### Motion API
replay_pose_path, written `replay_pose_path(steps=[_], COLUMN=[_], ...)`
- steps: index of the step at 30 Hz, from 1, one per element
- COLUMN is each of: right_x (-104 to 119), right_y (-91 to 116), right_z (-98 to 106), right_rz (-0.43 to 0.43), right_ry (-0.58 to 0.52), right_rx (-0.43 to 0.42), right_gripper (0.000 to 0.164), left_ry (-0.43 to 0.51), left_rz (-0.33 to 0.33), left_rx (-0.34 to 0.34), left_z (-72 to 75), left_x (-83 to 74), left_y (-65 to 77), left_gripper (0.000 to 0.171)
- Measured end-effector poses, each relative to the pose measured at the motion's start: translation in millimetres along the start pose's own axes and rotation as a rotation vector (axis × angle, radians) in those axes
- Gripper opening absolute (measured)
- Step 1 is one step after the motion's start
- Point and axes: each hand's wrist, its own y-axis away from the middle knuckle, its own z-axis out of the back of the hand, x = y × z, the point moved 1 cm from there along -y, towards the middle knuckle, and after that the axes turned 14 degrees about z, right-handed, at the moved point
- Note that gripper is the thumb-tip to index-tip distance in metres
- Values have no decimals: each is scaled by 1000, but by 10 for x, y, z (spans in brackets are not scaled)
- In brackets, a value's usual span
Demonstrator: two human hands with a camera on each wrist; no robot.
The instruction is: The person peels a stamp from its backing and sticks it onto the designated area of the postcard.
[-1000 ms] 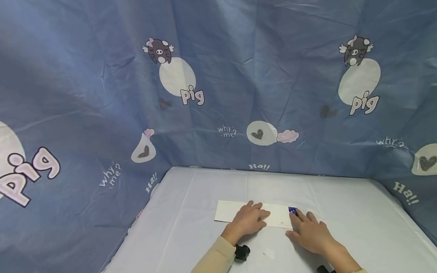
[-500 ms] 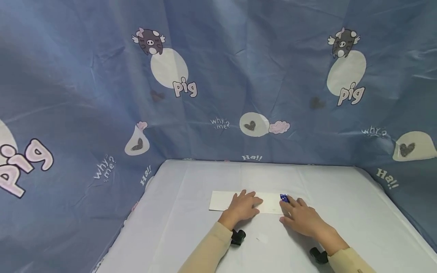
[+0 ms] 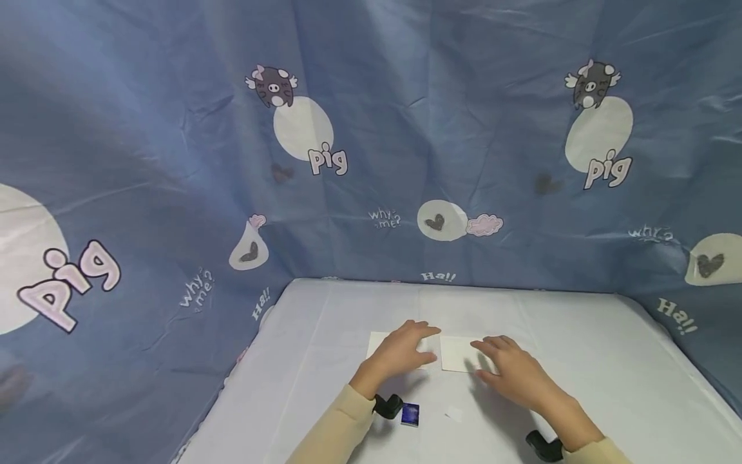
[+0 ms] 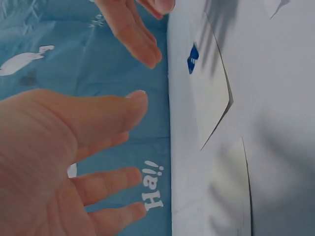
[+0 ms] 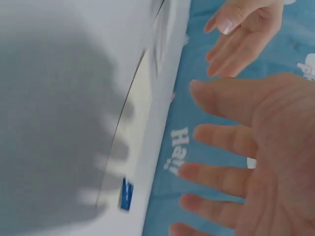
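Two flat white panels lie end to end on the table with a narrow gap: a left panel [image 3: 377,341] and a right panel [image 3: 455,354]. My left hand [image 3: 400,351] hovers over the left one, fingers spread, thumb apart, holding nothing. Above the right one, my right hand [image 3: 518,374] also hangs with loose, spread fingers and nothing in them. A small blue patch [image 4: 192,58] with white marks shows on the right panel in both wrist views; in the head view the right hand hides it.
A small dark-blue square piece [image 3: 409,414] lies on the white-covered table [image 3: 324,386] beside the left wrist camera [image 3: 388,406]. Right of it is a white paper scrap [image 3: 454,413]. Blue printed cloth [image 3: 371,129] hangs behind the table.
Both hands have lifted off the panels they rested on. The gap between the panels now shows, and the dark-blue piece near my left wrist has come into view.
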Motion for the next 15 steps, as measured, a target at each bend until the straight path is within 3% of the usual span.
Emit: replay_pose_path(steps=[5, 15], right_x=[148, 436], right_y=[-4, -14], right_z=[-76, -240], right_rz=[-28, -13], right_ry=[-78, -122], right_rx=[-102, -231], right_gripper=[47, 45], left_ry=[104, 228], left_rz=[-51, -8], left_rx=[-10, -68], left_z=[75, -8], left_x=[105, 333], left_y=[247, 666], left_gripper=[53, 49])
